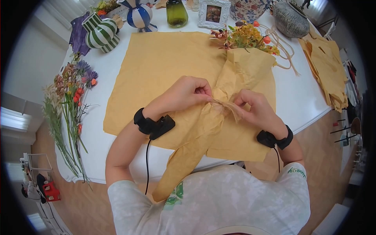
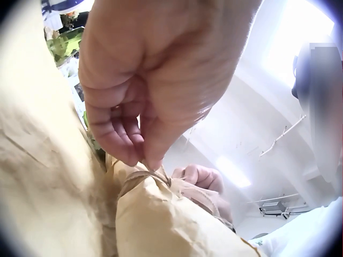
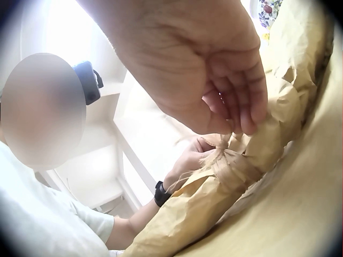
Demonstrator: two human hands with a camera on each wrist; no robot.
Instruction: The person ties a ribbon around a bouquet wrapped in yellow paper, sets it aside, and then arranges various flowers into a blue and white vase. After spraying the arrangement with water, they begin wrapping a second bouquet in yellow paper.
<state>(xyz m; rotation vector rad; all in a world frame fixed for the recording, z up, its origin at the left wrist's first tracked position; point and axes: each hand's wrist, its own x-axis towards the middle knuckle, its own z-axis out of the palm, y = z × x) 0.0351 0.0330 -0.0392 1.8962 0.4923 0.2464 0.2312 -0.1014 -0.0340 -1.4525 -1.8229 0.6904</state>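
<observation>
A bouquet with yellow and orange flowers [image 1: 248, 36] stands in a wrap of tan paper [image 1: 250, 64], its narrow lower end [image 1: 172, 172] reaching the table's front edge. Around the gathered waist runs a thin twine [image 2: 144, 174], with a knot and frayed ends [image 3: 222, 147] in the right wrist view. My left hand [image 1: 188, 92] pinches the twine at the waist between thumb and fingertips. Just right of it, my right hand [image 1: 254, 107] pinches a strand at the knot, beside a loose brownish flap.
Flat tan paper sheets [image 1: 156, 70] lie under the bouquet. Loose stems [image 1: 70, 117] lie at the left. Along the back stand a green striped vase [image 1: 102, 34], a blue striped vase [image 1: 139, 16], a green glass vase [image 1: 177, 15] and a frame [image 1: 213, 15]. Folded paper [image 1: 325, 66] is at the right.
</observation>
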